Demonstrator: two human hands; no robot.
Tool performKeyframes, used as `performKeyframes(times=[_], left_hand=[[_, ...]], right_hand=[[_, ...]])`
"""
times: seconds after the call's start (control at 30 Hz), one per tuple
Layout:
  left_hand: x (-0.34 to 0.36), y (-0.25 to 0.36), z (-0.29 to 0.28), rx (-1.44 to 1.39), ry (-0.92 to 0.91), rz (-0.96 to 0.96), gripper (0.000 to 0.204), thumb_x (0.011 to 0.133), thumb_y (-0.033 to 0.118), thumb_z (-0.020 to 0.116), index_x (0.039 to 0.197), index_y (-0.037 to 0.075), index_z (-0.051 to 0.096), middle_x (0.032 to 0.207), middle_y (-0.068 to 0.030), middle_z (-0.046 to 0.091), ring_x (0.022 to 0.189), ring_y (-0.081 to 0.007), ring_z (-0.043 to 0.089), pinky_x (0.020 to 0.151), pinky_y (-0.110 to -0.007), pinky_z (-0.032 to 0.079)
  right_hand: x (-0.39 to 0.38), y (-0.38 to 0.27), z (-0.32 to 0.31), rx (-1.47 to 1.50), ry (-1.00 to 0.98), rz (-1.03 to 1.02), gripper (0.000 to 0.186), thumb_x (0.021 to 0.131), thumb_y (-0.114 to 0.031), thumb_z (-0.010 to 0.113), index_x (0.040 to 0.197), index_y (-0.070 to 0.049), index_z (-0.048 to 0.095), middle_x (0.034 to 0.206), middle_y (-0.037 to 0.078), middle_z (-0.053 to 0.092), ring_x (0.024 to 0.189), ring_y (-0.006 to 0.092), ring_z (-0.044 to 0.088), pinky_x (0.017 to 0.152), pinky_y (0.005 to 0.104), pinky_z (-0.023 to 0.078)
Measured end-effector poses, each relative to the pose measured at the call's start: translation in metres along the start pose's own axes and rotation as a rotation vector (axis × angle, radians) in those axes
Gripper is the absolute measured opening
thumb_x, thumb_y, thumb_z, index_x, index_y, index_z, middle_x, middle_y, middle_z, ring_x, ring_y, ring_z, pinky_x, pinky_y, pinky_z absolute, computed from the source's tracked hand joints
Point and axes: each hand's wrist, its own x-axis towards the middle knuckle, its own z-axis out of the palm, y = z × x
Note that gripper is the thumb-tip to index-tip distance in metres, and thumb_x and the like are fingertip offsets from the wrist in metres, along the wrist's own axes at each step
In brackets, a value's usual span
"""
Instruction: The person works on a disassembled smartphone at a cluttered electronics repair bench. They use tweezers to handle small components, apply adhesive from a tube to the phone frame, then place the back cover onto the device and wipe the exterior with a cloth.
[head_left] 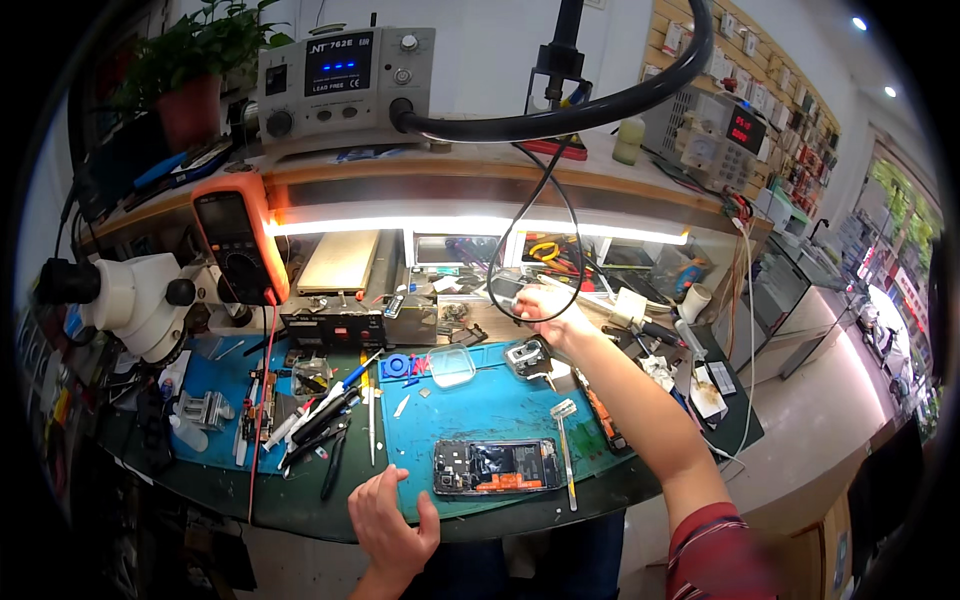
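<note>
A smartphone with its back off (495, 467) lies on the blue work mat (470, 400), its dark inside and orange strips facing up. Just left of the phone, my left hand (393, 522) hovers over the bench's front edge, thumb apart from the fingers and nothing in it. My right arm stretches across the mat to the back of the bench. There my right hand (548, 310) has its fingers drawn together by the cluttered shelf; what they pinch is too small to make out. A slim tool with a wide flat head (566, 450) rests right of the phone.
An orange multimeter (240, 238) leans at the left, near a white microscope (135, 305). Pliers and pens (325, 420) crowd the mat's left side. A clear plastic box (451, 367) and a metal holder (530, 358) sit behind the phone. A black hose (560, 122) arches overhead.
</note>
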Motion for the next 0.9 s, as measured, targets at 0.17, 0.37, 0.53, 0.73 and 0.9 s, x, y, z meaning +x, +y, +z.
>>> performKeyframes(times=[0.17, 0.37, 0.53, 0.73, 0.9], left_hand=[[0.003, 0.003, 0.002, -0.025, 0.018, -0.027, 0.058, 0.086, 0.008, 0.071, 0.139, -0.003, 0.05, 0.116, -0.0134, 0.067, 0.105, -0.0331, 0.064, 0.095, -0.048, 0.046], [0.005, 0.014, -0.011, -0.297, 0.006, -0.079, 0.048, 0.088, -0.002, 0.067, 0.135, -0.003, 0.056, 0.11, -0.0139, 0.069, 0.096, -0.0303, 0.067, 0.089, -0.044, 0.051], [0.025, 0.086, 0.006, -1.122, -0.33, -0.388, 0.043, 0.1, 0.003, 0.067, 0.141, -0.003, 0.055, 0.109, -0.0108, 0.07, 0.092, -0.0156, 0.07, 0.084, -0.03, 0.058], [0.033, 0.104, 0.013, -1.307, -0.646, -0.626, 0.028, 0.104, 0.005, 0.065, 0.129, -0.005, 0.062, 0.103, -0.0074, 0.072, 0.08, -0.0093, 0.069, 0.06, -0.023, 0.054], [0.021, 0.105, 0.009, -1.455, -0.933, -0.778, 0.024, 0.107, 0.013, 0.063, 0.122, -0.006, 0.065, 0.098, -0.0081, 0.073, 0.085, -0.0133, 0.073, 0.066, -0.026, 0.059]], right_hand=[[-0.08, -0.026, -0.001, -0.376, 0.223, -0.213, 0.069, 0.092, -0.006, 0.076, 0.152, 0.0, 0.041, 0.115, 0.012, 0.071, 0.086, 0.016, 0.071, 0.065, 0.0292, 0.062], [-0.25, -0.028, -0.056, -0.535, 0.177, -0.274, 0.044, 0.093, -0.006, 0.073, 0.134, 0.008, 0.064, 0.1, 0.009, 0.076, 0.078, 0.0115, 0.07, 0.065, 0.0271, 0.059], [-0.387, -0.004, -0.041, -0.411, 0.132, -0.069, 0.04, 0.097, -0.006, 0.074, 0.133, 0.008, 0.065, 0.108, 0.013, 0.077, 0.091, 0.013, 0.072, 0.073, 0.027, 0.059], [-0.428, 0.025, -0.029, -0.351, -0.01, 0.012, 0.039, 0.1, -0.006, 0.071, 0.136, 0.007, 0.063, 0.109, 0.011, 0.077, 0.09, 0.0097, 0.069, 0.076, 0.0263, 0.057], [-0.418, 0.031, -0.031, -0.272, 0.002, 0.016, 0.042, 0.102, -0.007, 0.068, 0.14, 0.007, 0.059, 0.115, 0.013, 0.076, 0.093, 0.0123, 0.071, 0.071, 0.0268, 0.06]])
